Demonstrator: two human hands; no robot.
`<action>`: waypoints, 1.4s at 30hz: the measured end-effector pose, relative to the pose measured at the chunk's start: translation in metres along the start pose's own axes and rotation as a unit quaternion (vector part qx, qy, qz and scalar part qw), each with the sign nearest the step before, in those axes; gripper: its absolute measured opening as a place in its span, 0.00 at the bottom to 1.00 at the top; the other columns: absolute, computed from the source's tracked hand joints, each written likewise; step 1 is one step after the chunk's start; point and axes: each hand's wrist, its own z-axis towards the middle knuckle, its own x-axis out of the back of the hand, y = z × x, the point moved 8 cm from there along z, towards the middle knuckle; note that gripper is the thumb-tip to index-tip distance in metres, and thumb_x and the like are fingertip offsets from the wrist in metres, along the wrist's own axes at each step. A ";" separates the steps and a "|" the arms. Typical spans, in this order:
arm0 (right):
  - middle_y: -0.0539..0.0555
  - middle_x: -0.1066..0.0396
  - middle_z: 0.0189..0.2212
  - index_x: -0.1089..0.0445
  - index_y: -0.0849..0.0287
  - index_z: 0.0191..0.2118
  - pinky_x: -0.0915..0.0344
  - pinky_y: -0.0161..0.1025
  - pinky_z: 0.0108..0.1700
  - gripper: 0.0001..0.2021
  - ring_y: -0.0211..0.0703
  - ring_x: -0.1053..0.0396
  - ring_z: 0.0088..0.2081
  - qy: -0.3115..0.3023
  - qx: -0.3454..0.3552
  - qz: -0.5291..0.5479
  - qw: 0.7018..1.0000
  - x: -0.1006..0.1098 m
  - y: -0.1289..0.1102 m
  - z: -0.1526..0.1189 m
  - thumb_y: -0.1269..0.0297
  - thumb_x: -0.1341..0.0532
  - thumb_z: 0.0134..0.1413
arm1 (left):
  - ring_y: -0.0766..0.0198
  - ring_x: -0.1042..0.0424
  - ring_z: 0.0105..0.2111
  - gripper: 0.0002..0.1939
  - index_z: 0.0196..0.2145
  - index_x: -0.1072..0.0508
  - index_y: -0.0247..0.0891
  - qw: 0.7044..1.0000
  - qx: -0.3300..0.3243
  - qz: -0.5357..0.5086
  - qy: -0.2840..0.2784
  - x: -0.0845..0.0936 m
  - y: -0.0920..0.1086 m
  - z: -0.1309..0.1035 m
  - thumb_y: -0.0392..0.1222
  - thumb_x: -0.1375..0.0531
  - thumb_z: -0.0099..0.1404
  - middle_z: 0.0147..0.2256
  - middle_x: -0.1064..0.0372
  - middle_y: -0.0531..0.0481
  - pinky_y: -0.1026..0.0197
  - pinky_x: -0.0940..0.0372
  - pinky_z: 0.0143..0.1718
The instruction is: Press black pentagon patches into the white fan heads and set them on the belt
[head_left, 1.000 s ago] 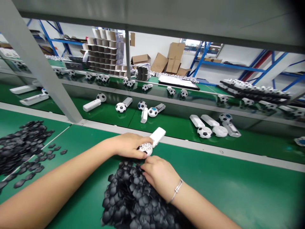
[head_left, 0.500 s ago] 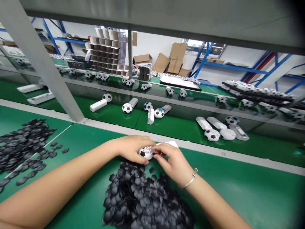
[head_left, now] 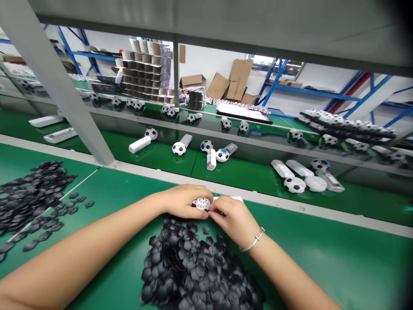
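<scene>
My left hand [head_left: 185, 201] is wrapped around a small white soccer-ball-shaped housing [head_left: 201, 203] with an open lattice of white ribs, resting low over the green bench. Against the ball's right side, my right hand [head_left: 232, 217] has thumb and fingers pinched together. Something dark shows by the fingertips, too small to make out. A white flat part [head_left: 238, 199], perhaps the handle of the same device, peeks out behind my right hand. Just below both hands lies a large heap of black pentagon pieces [head_left: 200, 262], with one loose piece [head_left: 205, 230] near its top.
A second pile of black pieces [head_left: 35, 189] spreads at the left. Beyond the bench's metal rail [head_left: 271, 200], a green conveyor [head_left: 251, 172] carries ball-headed white devices [head_left: 294, 184]. A slanted metal post [head_left: 74, 94] rises at left; a grey shelf [head_left: 206, 21] hangs overhead.
The ball has turned in my left hand, showing more white lattice and fewer black patches. Devices on the near conveyor have shifted right; those on the farther line have shifted slightly left.
</scene>
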 end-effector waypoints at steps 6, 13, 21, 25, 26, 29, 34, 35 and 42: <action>0.52 0.28 0.32 0.25 0.59 0.34 0.37 0.34 0.39 0.04 0.40 0.31 0.35 -0.139 -0.009 -0.007 0.990 -0.016 -0.010 -0.006 0.72 0.35 0.51 | 0.61 0.31 0.39 0.16 0.44 0.32 0.40 0.997 0.027 -0.044 0.057 0.022 -0.025 -0.006 0.42 0.42 0.57 0.41 0.31 0.52 0.63 0.38 0.41; 0.57 0.27 0.35 0.23 0.61 0.34 0.34 0.36 0.41 0.06 0.44 0.28 0.38 -0.226 0.003 -0.104 0.968 -0.041 -0.019 -0.008 0.69 0.38 0.56 | 0.59 0.32 0.36 0.20 0.47 0.35 0.39 0.874 0.271 0.066 0.398 0.105 -0.118 -0.059 0.52 0.46 0.61 0.40 0.31 0.49 0.59 0.38 0.39; 0.62 0.27 0.28 0.23 0.64 0.31 0.32 0.39 0.30 0.07 0.50 0.27 0.33 -0.279 -0.002 -0.203 0.938 -0.049 -0.045 -0.013 0.76 0.40 0.54 | 0.38 0.41 0.54 0.26 0.50 0.33 0.35 0.793 0.381 0.348 0.324 0.118 -0.125 -0.035 0.57 0.47 0.62 0.53 0.39 0.33 0.44 0.42 0.49; 0.64 0.26 0.31 0.23 0.64 0.33 0.30 0.45 0.32 0.07 0.52 0.27 0.35 -0.263 -0.015 -0.190 0.946 -0.049 -0.053 -0.013 0.73 0.41 0.55 | 0.46 0.39 0.52 0.27 0.54 0.35 0.40 0.859 0.257 0.348 0.273 0.087 -0.074 0.063 0.58 0.48 0.64 0.53 0.40 0.40 0.48 0.42 0.52; 0.63 0.26 0.31 0.23 0.64 0.33 0.30 0.45 0.33 0.08 0.52 0.27 0.35 -0.260 -0.015 -0.184 0.948 -0.049 -0.055 -0.013 0.74 0.41 0.55 | 0.48 0.38 0.51 0.28 0.56 0.36 0.42 0.883 0.241 0.322 0.243 0.074 -0.067 0.089 0.60 0.49 0.63 0.53 0.41 0.41 0.50 0.40 0.50; 0.63 0.25 0.31 0.23 0.65 0.33 0.29 0.46 0.33 0.08 0.52 0.26 0.35 -0.265 -0.017 -0.166 0.950 -0.049 -0.056 -0.011 0.75 0.41 0.55 | 0.49 0.36 0.49 0.28 0.56 0.37 0.49 0.917 0.226 0.287 0.159 0.039 -0.060 0.149 0.61 0.45 0.60 0.54 0.43 0.44 0.52 0.36 0.44; 0.62 0.23 0.31 0.23 0.64 0.34 0.28 0.46 0.33 0.07 0.53 0.25 0.35 -0.301 -0.016 -0.147 0.942 -0.047 -0.052 -0.008 0.76 0.39 0.52 | 0.49 0.32 0.42 0.24 0.55 0.36 0.44 0.911 0.246 0.295 0.150 0.021 -0.070 0.162 0.51 0.45 0.62 0.47 0.38 0.41 0.54 0.35 0.36; 0.61 0.23 0.31 0.23 0.63 0.35 0.28 0.45 0.32 0.07 0.53 0.24 0.35 -0.305 -0.014 -0.145 0.941 -0.046 -0.051 -0.008 0.76 0.39 0.52 | 0.48 0.33 0.43 0.25 0.57 0.38 0.42 0.910 0.245 0.297 0.151 0.019 -0.071 0.157 0.50 0.47 0.63 0.46 0.37 0.40 0.53 0.36 0.37; 0.61 0.22 0.30 0.23 0.63 0.34 0.27 0.44 0.30 0.09 0.51 0.23 0.34 -0.285 -0.011 -0.143 0.948 -0.048 -0.046 -0.004 0.78 0.41 0.53 | 0.52 0.35 0.49 0.28 0.59 0.39 0.44 0.924 0.196 0.295 0.144 0.028 -0.060 0.111 0.58 0.49 0.66 0.48 0.35 0.44 0.54 0.38 0.47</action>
